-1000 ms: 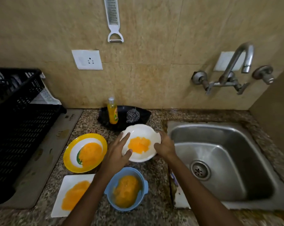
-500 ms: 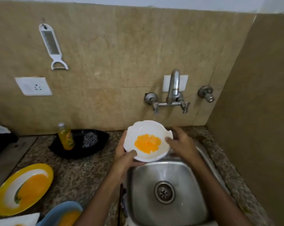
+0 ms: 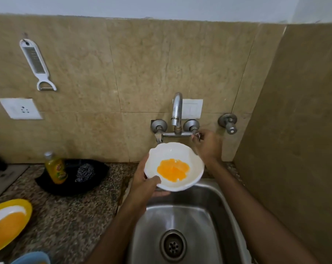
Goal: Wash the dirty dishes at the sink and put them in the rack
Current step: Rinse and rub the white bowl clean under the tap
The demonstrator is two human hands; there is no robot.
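text: none legible | soap bottle point(image 3: 55, 168) label: blurred, unreadable | wall socket point(image 3: 21, 108): no lettering

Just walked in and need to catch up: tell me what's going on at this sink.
A person is starting on the dishes. The left hand holds a white bowl smeared with orange residue over the sink, under the tap. The right hand is at the tap's right-side handle; no water is visibly running yet. A soap bottle and scrubber sit in a black tray on the counter, and a dirty yellow plate waits at the left.
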